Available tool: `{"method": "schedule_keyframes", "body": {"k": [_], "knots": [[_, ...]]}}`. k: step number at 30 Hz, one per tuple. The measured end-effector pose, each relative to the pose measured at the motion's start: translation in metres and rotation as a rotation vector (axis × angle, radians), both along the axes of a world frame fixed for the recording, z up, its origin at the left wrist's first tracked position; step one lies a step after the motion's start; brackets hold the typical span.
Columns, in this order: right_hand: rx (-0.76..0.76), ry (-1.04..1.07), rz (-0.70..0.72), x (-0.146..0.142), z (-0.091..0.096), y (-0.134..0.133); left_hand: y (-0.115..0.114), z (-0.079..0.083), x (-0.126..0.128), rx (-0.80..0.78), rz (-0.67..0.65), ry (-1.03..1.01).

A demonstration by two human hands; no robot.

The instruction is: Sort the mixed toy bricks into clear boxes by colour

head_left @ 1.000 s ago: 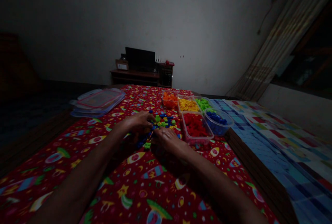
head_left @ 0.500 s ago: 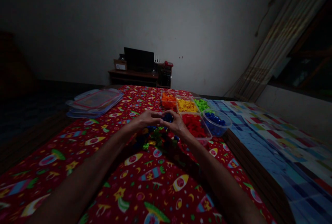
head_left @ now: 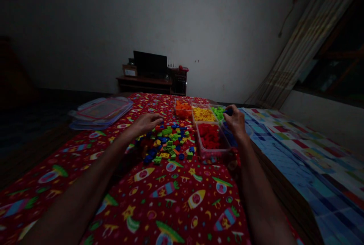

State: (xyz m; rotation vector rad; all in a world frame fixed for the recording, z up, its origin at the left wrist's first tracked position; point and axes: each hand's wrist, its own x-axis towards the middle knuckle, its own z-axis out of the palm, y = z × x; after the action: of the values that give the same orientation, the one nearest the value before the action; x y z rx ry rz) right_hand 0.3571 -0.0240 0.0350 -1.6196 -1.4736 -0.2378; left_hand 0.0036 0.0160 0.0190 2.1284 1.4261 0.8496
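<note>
Blue blocks [head_left: 228,112]: likely light, stiff, smooth; best gripped by opposite sides. Right hand [head_left: 236,121] pinches them; left hand [head_left: 146,123], grip unclear.

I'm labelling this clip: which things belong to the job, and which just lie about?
Job: mixed plastic bricks; five clear tubs; blue plastic in the right hand.

Lying about: patchwork sheet; monitor; cardboard box; stacked lids, seemingly unused.

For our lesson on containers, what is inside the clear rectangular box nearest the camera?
Red pieces show inside the clear rectangular box. They cover anything lower down, which cannot be seen.
</note>
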Motion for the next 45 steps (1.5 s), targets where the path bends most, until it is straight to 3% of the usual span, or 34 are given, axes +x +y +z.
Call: {"method": "schedule_keyframes", "body": {"k": [2,5,9,12,14,17,19,22,24,27,31,39,45], "knots": [[-0.109,-0.052,-0.117,0.02,-0.007,-0.001,0.007,-0.001,-0.016,0.008,0.04,0.148],[-0.239,-0.129,-0.159,0.033,-0.016,-0.003,0.014,-0.006,-0.024,-0.031,0.053,0.264],[-0.151,-0.178,-0.109,0.015,-0.01,-0.001,0.011,-0.018,-0.006,0.006,-0.019,0.249],[-0.103,-0.185,0.062,-0.022,-0.001,0.0,0.005,-0.03,0.013,0.07,-0.16,0.229],[-0.112,-0.208,0.262,-0.052,-0.003,-0.002,0.004,-0.038,0.02,0.087,-0.221,0.236],[-0.219,-0.296,0.55,-0.096,-0.026,-0.008,0.008,-0.047,0.019,0.121,-0.208,0.233],[-0.212,-0.354,0.694,-0.118,-0.049,-0.01,0.011,-0.047,0.014,0.145,-0.178,0.219],[-0.218,-0.498,0.804,-0.139,-0.077,-0.008,0.011,-0.037,0.007,0.149,-0.133,0.195],[-0.26,-0.6,0.83,-0.147,-0.085,-0.006,0.008,-0.029,0.006,0.117,-0.108,0.208],[-0.313,-0.624,0.828,-0.149,-0.081,-0.007,0.003,-0.019,0.009,0.058,-0.112,0.283],[-0.273,-0.489,0.752,-0.138,-0.065,-0.011,-0.008,-0.011,0.02,0.018,-0.188,0.371],[-0.281,-0.335,0.464,-0.117,-0.059,-0.006,-0.042,-0.015,0.049,-0.018,-0.251,0.675],[-0.472,-0.498,0.471,-0.129,-0.062,0.001,-0.034,-0.009,0.039,0.015,-0.22,0.511]]}}
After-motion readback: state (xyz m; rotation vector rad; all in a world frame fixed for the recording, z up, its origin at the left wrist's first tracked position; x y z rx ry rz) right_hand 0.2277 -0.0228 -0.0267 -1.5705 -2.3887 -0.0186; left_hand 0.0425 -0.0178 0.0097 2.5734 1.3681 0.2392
